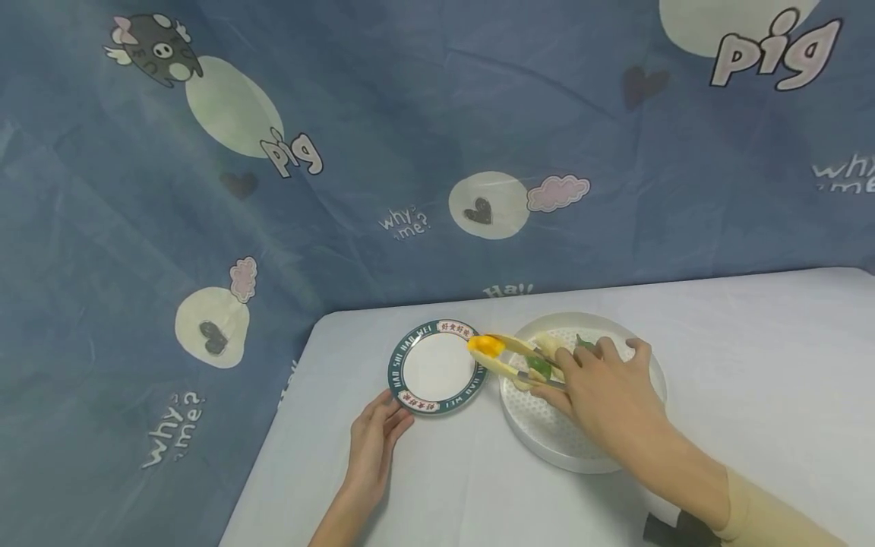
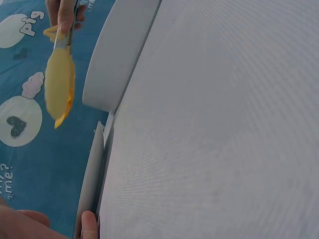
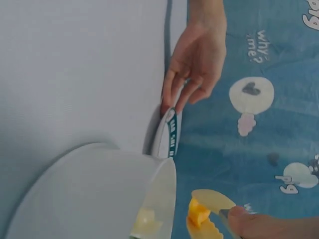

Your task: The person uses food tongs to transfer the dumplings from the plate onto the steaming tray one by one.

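Note:
My left hand [image 1: 370,444] pinches the near left rim of a white plate [image 1: 437,366] with a green lettered border. My right hand [image 1: 615,399] grips a pair of tongs [image 1: 502,369] with pale yellow tips and metal arms. Between the tips is a bright orange-yellow piece [image 1: 487,346], held above the plate's right rim. Beneath my right hand stands a round white container [image 1: 547,441] with a dotted bottom. Inside it lie a green piece [image 1: 540,367] and pale yellowish pieces, partly hidden by the hand and tongs.
Plate and container stand side by side on a white table [image 1: 451,486]. A blue curtain [image 1: 383,114] printed with pigs and lettering hangs behind and to the left. Something black [image 1: 666,532] shows below my right wrist.

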A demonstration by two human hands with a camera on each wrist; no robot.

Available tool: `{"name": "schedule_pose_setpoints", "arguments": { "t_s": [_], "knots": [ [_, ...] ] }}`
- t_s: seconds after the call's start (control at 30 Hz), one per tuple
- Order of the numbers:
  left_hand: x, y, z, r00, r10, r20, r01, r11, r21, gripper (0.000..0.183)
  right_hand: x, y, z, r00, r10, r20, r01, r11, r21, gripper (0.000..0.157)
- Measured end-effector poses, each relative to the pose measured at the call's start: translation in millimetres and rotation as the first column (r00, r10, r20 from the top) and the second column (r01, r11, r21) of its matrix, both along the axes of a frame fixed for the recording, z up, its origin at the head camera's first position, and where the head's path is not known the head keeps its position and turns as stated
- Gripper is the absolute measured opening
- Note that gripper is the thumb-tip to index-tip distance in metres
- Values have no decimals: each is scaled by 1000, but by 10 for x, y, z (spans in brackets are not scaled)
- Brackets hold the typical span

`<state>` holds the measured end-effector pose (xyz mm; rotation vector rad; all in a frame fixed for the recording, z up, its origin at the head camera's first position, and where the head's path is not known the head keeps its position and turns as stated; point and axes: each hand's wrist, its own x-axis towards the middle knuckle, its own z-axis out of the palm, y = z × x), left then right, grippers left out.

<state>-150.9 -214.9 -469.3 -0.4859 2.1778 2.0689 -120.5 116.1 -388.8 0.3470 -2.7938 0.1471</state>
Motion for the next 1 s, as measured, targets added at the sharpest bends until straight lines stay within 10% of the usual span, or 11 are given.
{"name": "schedule_pose_setpoints", "arguments": {
  "t_s": [1.0],
  "knots": [
    [7,-2,10,1000,-9,0,9,1000,-13,61,529,442,-357,987,-56,153,46,997,62,52]
  ]
}}
